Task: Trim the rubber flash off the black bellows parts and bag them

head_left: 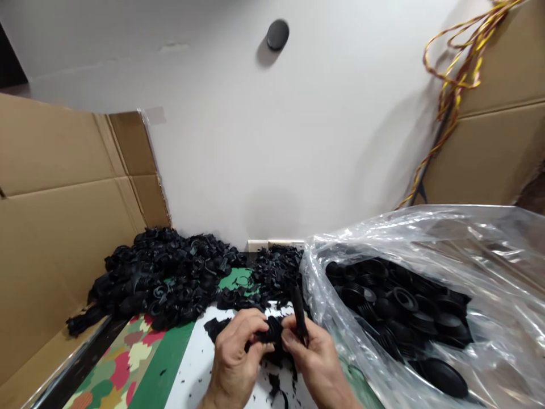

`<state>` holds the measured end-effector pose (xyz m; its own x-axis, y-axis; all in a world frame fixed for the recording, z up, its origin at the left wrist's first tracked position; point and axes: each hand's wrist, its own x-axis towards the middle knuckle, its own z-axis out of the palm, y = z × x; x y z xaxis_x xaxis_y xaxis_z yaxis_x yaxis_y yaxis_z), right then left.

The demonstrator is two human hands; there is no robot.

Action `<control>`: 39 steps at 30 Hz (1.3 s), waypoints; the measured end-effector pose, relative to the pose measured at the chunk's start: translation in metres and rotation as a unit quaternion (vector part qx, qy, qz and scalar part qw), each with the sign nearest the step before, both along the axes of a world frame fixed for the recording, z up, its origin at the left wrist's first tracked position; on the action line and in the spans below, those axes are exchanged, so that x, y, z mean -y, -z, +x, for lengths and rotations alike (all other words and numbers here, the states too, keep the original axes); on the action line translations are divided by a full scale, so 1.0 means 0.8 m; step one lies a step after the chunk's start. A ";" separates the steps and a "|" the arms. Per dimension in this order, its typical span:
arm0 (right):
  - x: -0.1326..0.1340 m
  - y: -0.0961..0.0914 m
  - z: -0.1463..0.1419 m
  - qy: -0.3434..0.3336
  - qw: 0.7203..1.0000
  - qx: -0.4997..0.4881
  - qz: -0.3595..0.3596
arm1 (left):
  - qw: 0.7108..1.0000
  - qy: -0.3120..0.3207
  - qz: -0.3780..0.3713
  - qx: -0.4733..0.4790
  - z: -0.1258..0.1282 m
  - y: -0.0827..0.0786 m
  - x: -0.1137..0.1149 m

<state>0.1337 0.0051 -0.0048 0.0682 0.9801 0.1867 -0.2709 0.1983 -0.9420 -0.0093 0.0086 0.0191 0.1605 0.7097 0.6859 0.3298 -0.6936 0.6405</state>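
Our left hand (236, 355) pinches a black ribbed rubbery-looking piece (276, 330) — squarely between both hands, long axis unclear — as our right hand (314, 353), gripping a dark slim stick-like tool (298, 312), adjoins it.

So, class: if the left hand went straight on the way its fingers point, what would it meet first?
Probably the black piece between the left hand and the right hand; exact depth is unclear.

Black scraps (187, 272), white sheet (191, 372), clear bag (506, 295) on green surface (157, 366)
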 end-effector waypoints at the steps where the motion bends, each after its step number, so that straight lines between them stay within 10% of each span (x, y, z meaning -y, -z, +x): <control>1: -0.003 0.003 0.000 -0.008 1.000 -0.007 -0.024 | 0.999 -0.009 -0.028 0.019 0.003 0.002 -0.005; 13: -0.025 0.044 -0.019 -0.019 0.988 -0.104 -0.116 | 0.950 0.028 -0.261 0.172 0.000 0.017 -0.018; 24: -0.013 0.024 -0.019 -0.062 0.990 -0.056 -0.111 | 0.855 0.058 -0.426 0.290 0.004 0.023 -0.018; 39: 0.001 0.011 -0.014 -0.016 0.996 0.051 -0.065 | 0.892 0.053 -0.414 0.173 0.000 0.007 -0.018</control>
<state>0.1226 0.0045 -0.0138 0.0234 0.9978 0.0625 -0.1762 0.0657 -0.9822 -0.0090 0.0228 0.0133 0.1367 0.9896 -0.0458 -0.0256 0.0498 0.9984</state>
